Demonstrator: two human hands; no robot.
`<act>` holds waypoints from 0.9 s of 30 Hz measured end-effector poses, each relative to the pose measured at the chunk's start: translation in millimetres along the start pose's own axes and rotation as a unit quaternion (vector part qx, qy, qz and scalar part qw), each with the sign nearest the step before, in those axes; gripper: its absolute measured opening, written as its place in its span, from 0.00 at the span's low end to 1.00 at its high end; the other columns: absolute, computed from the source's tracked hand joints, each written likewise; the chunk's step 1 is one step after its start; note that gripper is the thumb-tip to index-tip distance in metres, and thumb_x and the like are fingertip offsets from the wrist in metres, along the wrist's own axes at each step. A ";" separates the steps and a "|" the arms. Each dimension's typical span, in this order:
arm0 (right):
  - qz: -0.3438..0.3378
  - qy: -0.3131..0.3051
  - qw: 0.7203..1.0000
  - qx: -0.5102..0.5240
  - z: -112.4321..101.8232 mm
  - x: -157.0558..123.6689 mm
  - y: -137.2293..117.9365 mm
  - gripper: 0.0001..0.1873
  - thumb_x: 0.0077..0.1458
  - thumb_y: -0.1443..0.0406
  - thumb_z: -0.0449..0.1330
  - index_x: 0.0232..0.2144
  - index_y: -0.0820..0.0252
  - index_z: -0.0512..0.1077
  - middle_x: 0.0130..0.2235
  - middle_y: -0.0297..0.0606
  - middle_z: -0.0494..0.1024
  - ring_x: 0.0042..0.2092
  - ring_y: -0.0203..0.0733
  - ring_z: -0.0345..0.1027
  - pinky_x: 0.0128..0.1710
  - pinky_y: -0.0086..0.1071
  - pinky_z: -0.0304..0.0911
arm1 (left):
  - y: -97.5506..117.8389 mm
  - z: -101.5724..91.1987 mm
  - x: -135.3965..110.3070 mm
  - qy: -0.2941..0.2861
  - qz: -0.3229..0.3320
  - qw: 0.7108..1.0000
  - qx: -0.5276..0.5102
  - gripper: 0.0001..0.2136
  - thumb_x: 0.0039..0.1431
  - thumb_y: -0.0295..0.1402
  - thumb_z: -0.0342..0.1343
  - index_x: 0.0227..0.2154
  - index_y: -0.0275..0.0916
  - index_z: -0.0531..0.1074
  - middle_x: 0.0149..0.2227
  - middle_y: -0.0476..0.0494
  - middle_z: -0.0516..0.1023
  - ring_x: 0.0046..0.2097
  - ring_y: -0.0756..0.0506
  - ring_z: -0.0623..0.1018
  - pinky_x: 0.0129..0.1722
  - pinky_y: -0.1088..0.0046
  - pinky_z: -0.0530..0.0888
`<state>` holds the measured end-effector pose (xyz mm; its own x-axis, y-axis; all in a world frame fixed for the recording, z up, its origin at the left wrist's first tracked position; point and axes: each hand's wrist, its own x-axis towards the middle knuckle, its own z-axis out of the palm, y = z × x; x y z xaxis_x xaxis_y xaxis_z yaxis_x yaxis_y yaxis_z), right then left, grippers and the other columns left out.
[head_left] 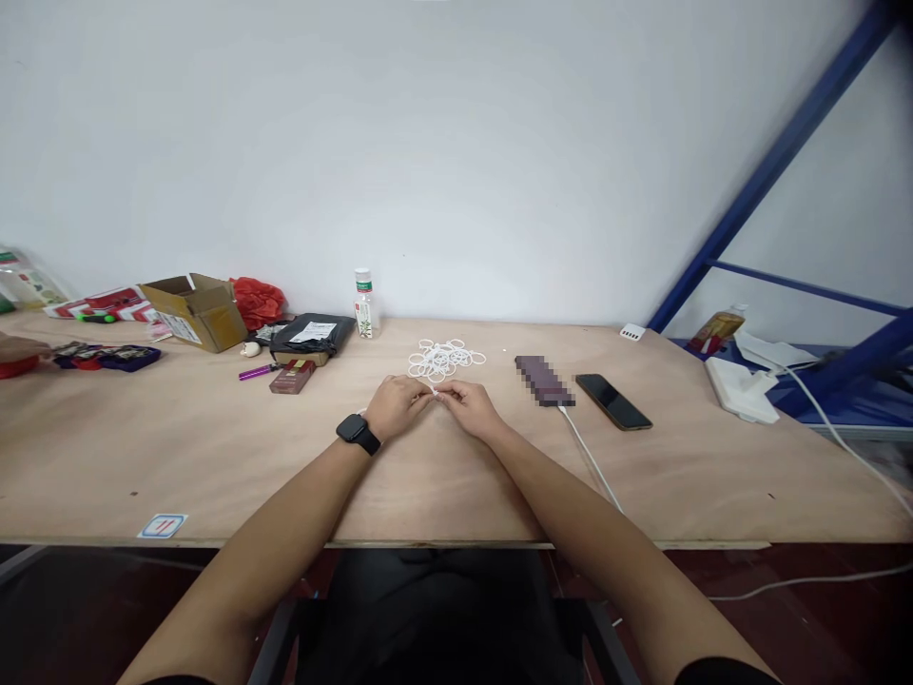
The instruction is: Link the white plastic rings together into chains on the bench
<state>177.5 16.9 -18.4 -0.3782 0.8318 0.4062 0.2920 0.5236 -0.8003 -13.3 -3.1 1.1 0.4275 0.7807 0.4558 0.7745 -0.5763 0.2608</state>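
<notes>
My left hand (397,403), with a black watch (358,433) on its wrist, is closed in a pinch just above the table. Fingertip to fingertip with it, my right hand (466,403) is pinched as well. Between them shows a small white piece (435,392), thin like a band or cord; its full shape is hidden by the fingers. Right behind the hands lies a loose pile of white rings (443,360), several of them overlapping. A bit of white also shows beside the left wrist.
A dark red box (292,377), purple lighter (258,372), black parcel (314,335), open carton (194,312) and bottle (363,304) stand left. Right are a blurred phone (546,381) on a white cable (592,461) and a black phone (613,401). Another person's hand (21,348) shows far left.
</notes>
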 end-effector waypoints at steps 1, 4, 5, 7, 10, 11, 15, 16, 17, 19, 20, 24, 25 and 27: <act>0.004 0.000 1.000 -0.001 -0.4 -0.2 -0.3 0.11 0.55 0.60 0.58 0.38 0.57 0.77 0.33 0.35 0.80 0.34 0.39 0.72 0.37 0.31 0.65 | 0.9 -0.1 0.0 0.001 0.003 1.000 0.003 0.13 0.65 0.39 0.49 0.34 0.42 0.77 0.33 0.45 0.80 0.38 0.44 0.76 0.41 0.67 0.66; 0.021 -0.003 1.000 0.012 -1.6 -1.3 0.1 0.10 0.54 0.59 0.60 0.35 0.58 0.76 0.25 0.31 0.76 0.26 0.35 0.67 0.29 0.28 0.63 | 2.8 0.6 0.2 0.004 0.025 1.000 0.014 0.12 0.65 0.37 0.49 0.34 0.40 0.76 0.33 0.44 0.79 0.38 0.44 0.76 0.40 0.66 0.66; 0.025 -0.007 0.999 0.020 -1.8 -1.7 0.5 0.10 0.54 0.59 0.60 0.33 0.59 0.76 0.25 0.31 0.75 0.25 0.35 0.67 0.28 0.28 0.62 | 2.9 1.0 0.3 0.002 0.037 0.999 0.018 0.12 0.66 0.36 0.48 0.35 0.40 0.76 0.33 0.43 0.79 0.39 0.44 0.75 0.40 0.67 0.66; 0.027 -0.017 0.999 0.035 -1.9 -2.3 1.0 0.09 0.54 0.59 0.60 0.31 0.60 0.75 0.25 0.31 0.74 0.26 0.34 0.66 0.27 0.27 0.61 | 2.6 1.7 0.5 -0.007 0.064 0.998 0.025 0.13 0.66 0.35 0.47 0.34 0.39 0.76 0.33 0.43 0.78 0.39 0.44 0.75 0.40 0.67 0.66; 0.022 -0.021 0.999 0.041 -2.2 -2.3 1.6 0.09 0.55 0.60 0.59 0.30 0.60 0.74 0.26 0.32 0.74 0.27 0.34 0.66 0.27 0.27 0.61 | 1.7 1.0 1.3 -0.013 0.076 0.997 0.026 0.13 0.67 0.36 0.46 0.34 0.39 0.75 0.33 0.43 0.78 0.39 0.44 0.75 0.40 0.66 0.66; 0.016 -0.015 0.999 0.037 -2.4 -2.1 1.7 0.09 0.55 0.60 0.59 0.31 0.60 0.74 0.27 0.33 0.75 0.28 0.34 0.67 0.28 0.27 0.61 | 1.3 0.0 1.7 -0.011 0.071 0.997 0.023 0.13 0.67 0.36 0.46 0.34 0.40 0.75 0.33 0.43 0.79 0.39 0.44 0.75 0.40 0.66 0.66; -0.022 0.012 0.999 -0.040 -1.4 -1.0 0.8 0.07 0.57 0.63 0.58 0.34 0.58 0.75 0.32 0.35 0.78 0.33 0.37 0.70 0.35 0.29 0.63 | -4.7 -7.4 2.8 0.028 0.031 0.999 -0.009 0.12 0.66 0.39 0.48 0.37 0.41 0.75 0.37 0.44 0.80 0.41 0.44 0.76 0.44 0.65 0.66; -0.039 0.003 0.997 -0.067 0.0 -1.0 -0.4 0.07 0.58 0.64 0.58 0.35 0.58 0.75 0.33 0.35 0.78 0.35 0.38 0.70 0.37 0.30 0.63 | -7.7 -9.2 2.7 0.044 0.013 0.999 -0.016 0.13 0.66 0.39 0.48 0.38 0.41 0.75 0.38 0.44 0.80 0.42 0.44 0.76 0.44 0.64 0.66; -0.059 -0.016 0.994 -0.091 1.9 -1.1 -1.9 0.07 0.58 0.65 0.58 0.35 0.57 0.76 0.34 0.36 0.79 0.36 0.38 0.70 0.38 0.31 0.63 | -11.3 -10.5 2.3 0.060 -0.006 0.998 -0.024 0.13 0.66 0.40 0.47 0.38 0.41 0.75 0.39 0.44 0.80 0.42 0.43 0.76 0.45 0.64 0.67; -0.105 -0.066 0.985 -0.123 6.8 -1.1 -5.4 0.07 0.58 0.66 0.58 0.37 0.57 0.76 0.37 0.38 0.79 0.38 0.39 0.70 0.41 0.32 0.63 | -18.8 -10.8 0.9 0.077 -0.043 0.995 -0.040 0.15 0.66 0.40 0.46 0.39 0.40 0.75 0.39 0.43 0.80 0.43 0.43 0.75 0.45 0.64 0.68; -0.123 -0.084 0.980 -0.130 9.1 -0.9 -6.6 0.08 0.58 0.66 0.59 0.39 0.57 0.76 0.38 0.38 0.79 0.39 0.39 0.70 0.41 0.32 0.63 | -22.0 -9.8 0.1 0.074 -0.054 0.995 -0.047 0.15 0.66 0.41 0.45 0.39 0.39 0.75 0.39 0.43 0.79 0.43 0.43 0.75 0.45 0.64 0.68; -0.106 -0.048 0.981 -0.153 9.7 3.7 -0.3 0.09 0.58 0.66 0.58 0.40 0.56 0.76 0.37 0.37 0.79 0.39 0.39 0.70 0.42 0.32 0.63 | -26.9 -0.5 -3.0 0.009 -0.044 0.998 -0.052 0.16 0.65 0.43 0.46 0.40 0.39 0.76 0.40 0.41 0.79 0.44 0.43 0.75 0.48 0.64 0.69; -0.086 -0.024 0.982 -0.166 7.3 5.6 4.4 0.09 0.59 0.66 0.57 0.39 0.57 0.76 0.37 0.38 0.78 0.40 0.39 0.70 0.43 0.32 0.62 | -26.0 2.1 -3.6 -0.014 -0.034 0.998 -0.047 0.16 0.64 0.43 0.47 0.40 0.39 0.76 0.41 0.41 0.79 0.44 0.42 0.75 0.48 0.64 0.69; -0.045 0.008 0.979 -0.198 1.0 9.4 15.1 0.10 0.59 0.67 0.55 0.41 0.58 0.76 0.40 0.39 0.78 0.43 0.41 0.70 0.45 0.33 0.63 | -22.8 6.2 -4.6 -0.058 -0.012 0.998 -0.034 0.16 0.62 0.43 0.50 0.41 0.39 0.76 0.41 0.41 0.79 0.45 0.42 0.75 0.49 0.64 0.69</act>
<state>177.5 32.4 -27.1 -0.4051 0.7797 0.4775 0.5764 0.6232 -0.5286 -30.0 8.0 -12.2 0.4633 0.8150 0.3481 0.7531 -0.5691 0.3301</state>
